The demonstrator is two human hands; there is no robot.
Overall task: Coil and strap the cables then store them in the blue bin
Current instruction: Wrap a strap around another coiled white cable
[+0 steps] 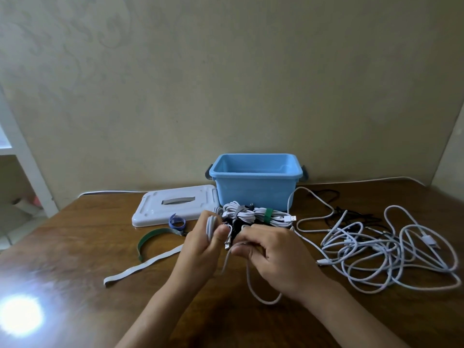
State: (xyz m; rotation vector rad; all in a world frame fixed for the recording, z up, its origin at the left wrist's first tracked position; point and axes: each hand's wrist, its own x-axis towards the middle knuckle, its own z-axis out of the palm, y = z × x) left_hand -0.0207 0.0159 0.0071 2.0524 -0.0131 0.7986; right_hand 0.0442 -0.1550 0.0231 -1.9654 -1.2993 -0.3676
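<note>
My left hand (pixel 200 244) holds a small coil of white cable (pixel 210 226) looped round its fingers, thumb pressing on it. My right hand (pixel 271 254) pinches the same cable's loose run, which hangs in a loop (pixel 253 285) toward the table's front. Behind my hands lie strapped white cable bundles (pixel 253 214), one with a green strap, one with a grey strap. The open blue bin (pixel 254 177) stands behind them against the wall. A tangle of loose white cables (pixel 381 244) spreads over the table's right side.
The bin's white lid (pixel 173 204) lies left of the bin. A purple strap (pixel 177 222), a green strap (pixel 153 238) and a long grey strap (pixel 143 266) lie on the wooden table (pixel 75 247) at left. Thin black cables (pixel 351 212) run behind the white tangle.
</note>
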